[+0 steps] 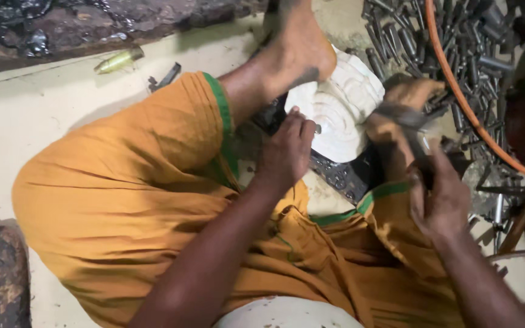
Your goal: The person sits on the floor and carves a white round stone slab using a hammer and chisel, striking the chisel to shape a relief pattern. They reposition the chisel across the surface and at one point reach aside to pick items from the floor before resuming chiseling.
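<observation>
My left hand is down on the pale carved block, fingers curled and pinched around a thin chisel whose tip meets the ringed carving. Most of the chisel is hidden in my grip, so I cannot tell which way its length runs. The block lies just beyond my left knuckles, its long side slanting away from me toward my right hand, and my bare foot presses on its far edge. My right hand is raised beside the block, fingers wrapped around the handle of a blurred mallet whose head hangs over the block's right end. Both forearms reach forward across my orange cloth with its green hem. Beyond my right hand there's a heap of dark metal tools and an orange hose. Past my left hand, a pale dusty floor.
</observation>
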